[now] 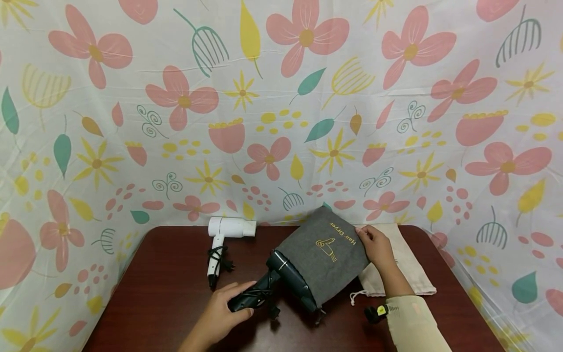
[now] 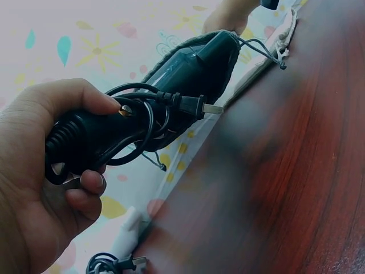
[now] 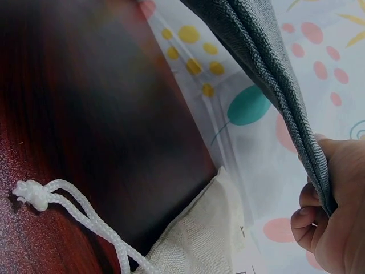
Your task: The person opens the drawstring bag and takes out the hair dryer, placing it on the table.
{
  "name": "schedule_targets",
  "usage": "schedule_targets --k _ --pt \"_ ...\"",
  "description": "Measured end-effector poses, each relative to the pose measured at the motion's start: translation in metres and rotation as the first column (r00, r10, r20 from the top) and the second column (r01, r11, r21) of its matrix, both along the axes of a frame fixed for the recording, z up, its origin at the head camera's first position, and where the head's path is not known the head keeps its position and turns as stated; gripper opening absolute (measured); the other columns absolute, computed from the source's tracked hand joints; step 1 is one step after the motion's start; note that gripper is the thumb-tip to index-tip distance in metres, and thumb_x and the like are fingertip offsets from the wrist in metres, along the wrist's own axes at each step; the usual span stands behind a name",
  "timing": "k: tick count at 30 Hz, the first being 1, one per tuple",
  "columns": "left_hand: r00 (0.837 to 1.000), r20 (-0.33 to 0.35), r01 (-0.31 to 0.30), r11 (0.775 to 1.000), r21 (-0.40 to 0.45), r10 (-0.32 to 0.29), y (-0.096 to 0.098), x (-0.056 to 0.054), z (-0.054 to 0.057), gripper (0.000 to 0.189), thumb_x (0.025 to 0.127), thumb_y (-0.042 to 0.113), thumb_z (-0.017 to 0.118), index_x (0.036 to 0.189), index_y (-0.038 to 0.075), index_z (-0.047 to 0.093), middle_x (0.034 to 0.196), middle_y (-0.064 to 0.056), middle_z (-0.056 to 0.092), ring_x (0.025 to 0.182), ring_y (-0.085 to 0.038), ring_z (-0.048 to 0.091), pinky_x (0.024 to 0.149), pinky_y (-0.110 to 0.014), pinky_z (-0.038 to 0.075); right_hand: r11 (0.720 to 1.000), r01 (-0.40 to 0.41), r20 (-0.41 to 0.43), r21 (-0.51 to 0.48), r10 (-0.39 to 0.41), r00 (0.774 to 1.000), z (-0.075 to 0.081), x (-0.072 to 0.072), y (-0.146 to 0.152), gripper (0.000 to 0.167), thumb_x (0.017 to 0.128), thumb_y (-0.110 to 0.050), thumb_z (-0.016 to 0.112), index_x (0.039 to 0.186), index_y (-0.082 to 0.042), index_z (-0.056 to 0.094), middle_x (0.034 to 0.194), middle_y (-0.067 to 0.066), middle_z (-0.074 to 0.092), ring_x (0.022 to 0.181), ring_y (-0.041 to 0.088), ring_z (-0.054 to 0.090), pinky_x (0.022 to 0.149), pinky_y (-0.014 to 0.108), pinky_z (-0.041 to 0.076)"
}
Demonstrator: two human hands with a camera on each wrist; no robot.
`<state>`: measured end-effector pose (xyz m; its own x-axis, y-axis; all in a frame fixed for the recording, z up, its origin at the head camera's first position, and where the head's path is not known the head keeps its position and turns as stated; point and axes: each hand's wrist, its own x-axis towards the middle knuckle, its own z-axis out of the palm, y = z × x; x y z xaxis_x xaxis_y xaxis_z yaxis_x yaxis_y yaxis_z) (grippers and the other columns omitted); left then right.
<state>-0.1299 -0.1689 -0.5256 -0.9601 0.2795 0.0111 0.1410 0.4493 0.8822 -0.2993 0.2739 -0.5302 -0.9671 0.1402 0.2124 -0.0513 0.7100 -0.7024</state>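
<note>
My left hand (image 1: 223, 309) grips the handle of a dark hair dryer (image 1: 288, 276), its cord and two-prong plug (image 2: 193, 107) bundled against the handle. The dryer's barrel lies in the mouth of a grey drawstring bag (image 1: 323, 249) printed "Hair Dryer" in yellow. Up at the bag's closed end, my right hand (image 1: 376, 247) pinches a corner of the cloth; in the right wrist view the fingers (image 3: 311, 220) curl at the bag's seam. Bag and dryer are held tilted over the table, and the bag hides part of the barrel.
A white hair dryer (image 1: 230, 227) with its cord wrapped round the handle lies at the back left of the brown table (image 1: 167, 274). A cream drawstring bag (image 1: 413, 274) lies at the back right, its white cord (image 3: 85, 214) trailing off. A floral curtain (image 1: 281, 122) hangs behind the table.
</note>
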Motion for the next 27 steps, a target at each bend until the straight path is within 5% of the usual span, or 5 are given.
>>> schedule_targets --k 18,27 --pt "0.998 0.054 -0.014 1.0 0.016 0.013 -0.003 0.0001 0.0004 0.058 0.086 0.025 0.077 0.14 0.033 0.06 0.112 -0.003 0.065 0.065 -0.007 0.051 0.058 -0.026 0.048 1.0 0.011 0.004 -0.003 -0.011 1.0 -0.0012 0.0029 0.0008 0.032 0.103 -0.037 0.057 0.091 -0.008 0.066 0.069 0.004 0.055 0.06 0.019 0.049 0.061 0.034 0.04" --pt "0.998 0.061 -0.001 1.0 0.031 -0.001 -0.0036 0.0006 -0.0032 0.059 0.087 0.024 0.076 0.143 0.025 0.059 0.114 -0.005 0.064 0.064 -0.006 0.051 0.056 -0.026 0.049 1.0 0.022 0.034 -0.021 -0.021 0.999 -0.0015 0.0065 0.0015 0.03 0.103 -0.033 0.058 0.09 -0.007 0.065 0.067 0.001 0.053 0.06 0.019 0.049 0.06 0.034 0.04"
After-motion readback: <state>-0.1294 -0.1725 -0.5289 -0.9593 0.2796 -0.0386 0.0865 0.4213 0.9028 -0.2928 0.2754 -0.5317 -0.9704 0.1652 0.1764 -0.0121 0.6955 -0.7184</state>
